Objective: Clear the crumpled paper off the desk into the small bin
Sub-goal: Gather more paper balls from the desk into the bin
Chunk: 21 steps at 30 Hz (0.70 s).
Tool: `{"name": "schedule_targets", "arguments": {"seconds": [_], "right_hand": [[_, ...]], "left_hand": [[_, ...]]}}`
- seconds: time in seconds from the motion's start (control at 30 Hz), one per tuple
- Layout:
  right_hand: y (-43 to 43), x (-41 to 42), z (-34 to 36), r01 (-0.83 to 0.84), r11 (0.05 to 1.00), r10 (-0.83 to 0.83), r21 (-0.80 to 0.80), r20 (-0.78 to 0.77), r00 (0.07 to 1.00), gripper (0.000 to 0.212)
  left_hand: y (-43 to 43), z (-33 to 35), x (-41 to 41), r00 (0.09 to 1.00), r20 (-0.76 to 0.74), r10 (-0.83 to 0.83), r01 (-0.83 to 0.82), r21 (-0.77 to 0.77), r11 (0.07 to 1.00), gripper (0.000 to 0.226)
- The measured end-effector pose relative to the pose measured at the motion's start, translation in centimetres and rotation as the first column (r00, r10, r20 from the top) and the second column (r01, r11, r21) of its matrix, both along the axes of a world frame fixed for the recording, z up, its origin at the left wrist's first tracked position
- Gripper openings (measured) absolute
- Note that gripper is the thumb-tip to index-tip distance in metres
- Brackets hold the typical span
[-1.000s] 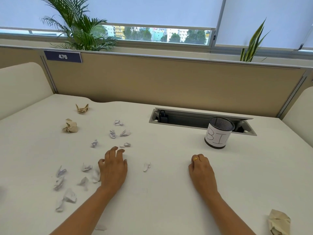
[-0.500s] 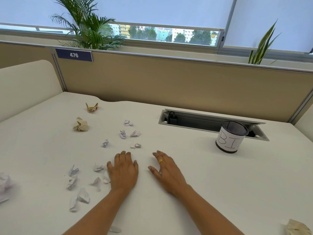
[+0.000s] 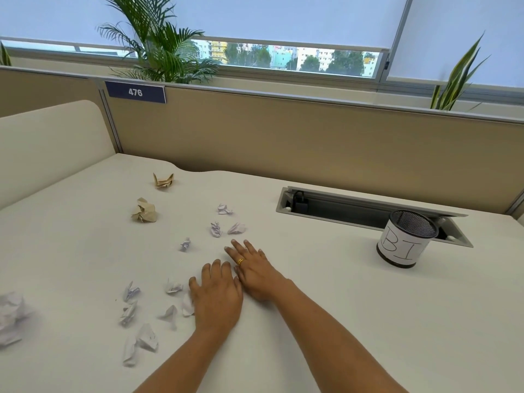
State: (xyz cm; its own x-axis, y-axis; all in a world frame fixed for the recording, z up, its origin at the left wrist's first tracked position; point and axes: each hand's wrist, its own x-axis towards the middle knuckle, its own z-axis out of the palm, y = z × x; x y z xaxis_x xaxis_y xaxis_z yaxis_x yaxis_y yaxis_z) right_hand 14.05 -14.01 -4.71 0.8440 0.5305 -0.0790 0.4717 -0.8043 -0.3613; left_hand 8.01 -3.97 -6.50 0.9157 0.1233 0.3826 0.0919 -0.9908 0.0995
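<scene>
- We are resting our left hand [image 3: 217, 297] flat beside white paper scraps [image 3: 173, 287], fingers straight, empty.
- We are laying our right hand [image 3: 253, 269] flat alongside, empty.

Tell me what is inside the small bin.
Inside the small bin, only dark mesh wall below the rim shows, with no contents visible; the bottom is hidden by its front wall.

1. Soft, even daylight comes in from the window [image 3: 283, 56] up top.
2. Shadows on the worktop [image 3: 340, 321] are faint and diffuse.
3. Edges bow with wide-angle distortion; the left border is smeared soft.
</scene>
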Motion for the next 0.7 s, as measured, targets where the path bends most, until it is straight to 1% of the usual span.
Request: {"name": "schedule_targets", "arguments": {"seconds": [0.07,0.17,0.23,0.33,0.4,0.47,0.57,0.7], "right_hand": [[0.0,0.2,0.3,-0.014,0.998,0.013,-0.055,-0.023,1.000,0.048],[-0.3,0.2,1.0,-0.037,0.994,0.034,-0.102,-0.030,0.999,0.047],[-0.9,0.0,1.6,-0.058,0.992,0.054,-0.108,-0.043,0.998,0.049],[-2.3,-0.9,2.3,-0.057,0.994,0.046,-0.091,-0.112,0.993,0.054],[-3.3,-1.5,2.4,-0.071,0.988,0.053,-0.134,-0.133,0.990,0.056],[-4.2,-1.9,2.2,-0.105,0.974,0.076,-0.202,-0.148,0.986,0.053],[-5.1,-2.7,1.7,-0.101,0.971,0.073,-0.215,-0.133,0.988,0.045],[-5.1,-4.1,1.2,-0.039,0.984,0.038,-0.176,-0.008,0.999,0.043]], "left_hand": [[0.0,0.0,0.0,1.000,-0.008,-0.004,0.004,-0.010,1.000,0.021],[0.0,-0.1,0.0,0.999,-0.036,0.005,-0.006,-0.039,0.999,0.031],[-0.1,-0.1,-0.1,0.999,-0.047,0.007,-0.010,-0.055,0.998,0.030],[-0.1,-0.1,-0.1,0.998,-0.055,0.019,-0.022,-0.063,0.998,0.030],[-0.1,0.0,-0.1,0.998,-0.064,0.019,-0.022,-0.053,0.998,0.029],[-0.4,0.3,-0.3,0.997,-0.077,0.000,-0.005,-0.066,0.998,0.029],[-0.3,0.5,-0.4,0.997,-0.076,-0.014,0.009,-0.063,0.998,0.029],[-0.2,0.6,-0.3,0.994,-0.101,-0.037,0.027,-0.094,0.995,0.029]]}}
